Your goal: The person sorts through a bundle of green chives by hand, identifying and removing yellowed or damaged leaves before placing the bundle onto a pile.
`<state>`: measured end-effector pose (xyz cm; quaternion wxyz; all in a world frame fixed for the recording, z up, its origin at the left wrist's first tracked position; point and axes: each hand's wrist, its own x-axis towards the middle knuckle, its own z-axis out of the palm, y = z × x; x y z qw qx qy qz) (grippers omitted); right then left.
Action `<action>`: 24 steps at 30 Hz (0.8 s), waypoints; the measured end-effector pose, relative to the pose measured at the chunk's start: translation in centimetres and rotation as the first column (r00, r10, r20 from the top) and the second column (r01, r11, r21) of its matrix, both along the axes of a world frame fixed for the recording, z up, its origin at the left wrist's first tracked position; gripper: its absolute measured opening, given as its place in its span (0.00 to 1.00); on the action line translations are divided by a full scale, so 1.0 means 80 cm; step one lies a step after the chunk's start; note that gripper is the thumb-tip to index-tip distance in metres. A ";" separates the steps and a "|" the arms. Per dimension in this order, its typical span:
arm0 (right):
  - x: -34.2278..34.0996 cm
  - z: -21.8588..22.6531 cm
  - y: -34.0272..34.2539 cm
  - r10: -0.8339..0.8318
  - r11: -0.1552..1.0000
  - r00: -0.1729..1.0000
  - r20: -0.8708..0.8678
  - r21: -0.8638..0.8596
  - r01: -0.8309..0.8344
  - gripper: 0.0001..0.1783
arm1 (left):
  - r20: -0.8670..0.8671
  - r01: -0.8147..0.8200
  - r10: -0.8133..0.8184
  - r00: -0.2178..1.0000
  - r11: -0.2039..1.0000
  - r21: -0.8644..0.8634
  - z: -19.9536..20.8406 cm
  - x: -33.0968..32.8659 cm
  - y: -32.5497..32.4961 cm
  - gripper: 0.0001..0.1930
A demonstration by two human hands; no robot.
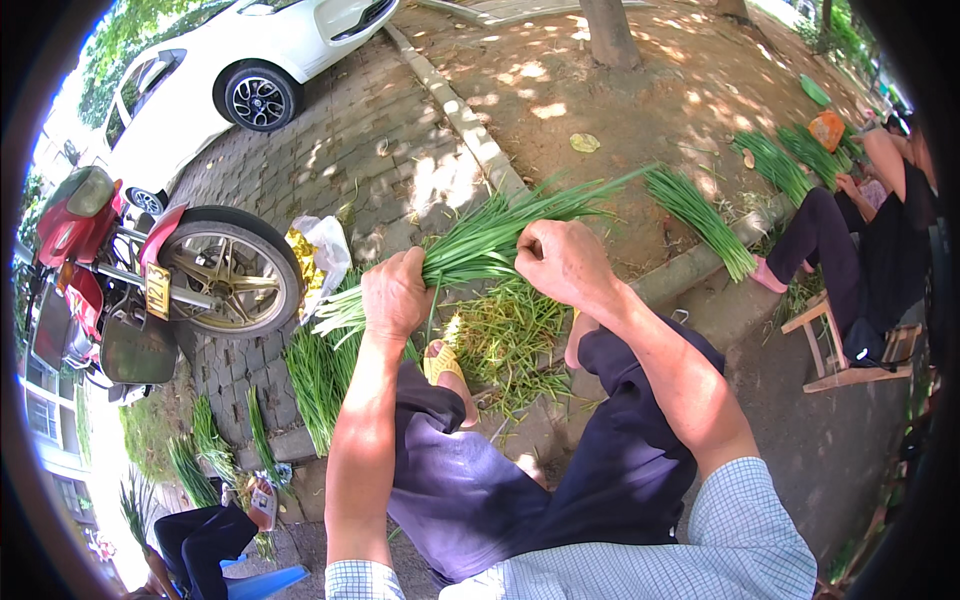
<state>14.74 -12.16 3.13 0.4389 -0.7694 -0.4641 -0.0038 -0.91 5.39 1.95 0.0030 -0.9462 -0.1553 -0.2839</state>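
A bunch of garlic chives point(480, 240) is held out over my knees, its pale stem ends pointing lower left and its green leaf tips upper right. My left hand point(396, 292) is wrapped round the bunch near the pale ends. Beside the leafy part, my right hand point(566, 262) has its fingers curled in a pinch; what they hold, if anything, is hidden. Below the bunch, a pile of yellowed chive trimmings point(510, 345) lies between my feet. More green chives point(318, 385) lie on the paving left of my knee.
A red motorcycle point(160, 265) stands at the left, with a plastic bag point(322, 250) by its wheel. A chive bundle point(700, 215) rests across the kerb point(675, 270). One person point(860, 235) sits at the right, another point(205, 540) lower left. A white car point(215, 60) is behind.
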 end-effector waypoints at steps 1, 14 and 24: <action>0.000 0.002 0.002 -0.007 1.000 0.999 -0.045 0.003 0.008 0.06 | 0.002 0.002 -0.002 1.000 1.000 0.001 0.000 0.000 0.000 0.13; 0.018 0.024 -0.014 0.005 0.950 0.901 -0.434 0.283 0.131 0.14 | -0.002 -0.158 0.158 0.987 0.984 -0.082 -0.005 -0.008 0.015 0.11; 0.039 0.028 -0.031 -0.078 0.983 0.930 -0.360 0.126 0.131 0.13 | 0.062 -0.368 0.396 0.916 0.892 -0.261 -0.018 -0.014 0.043 0.09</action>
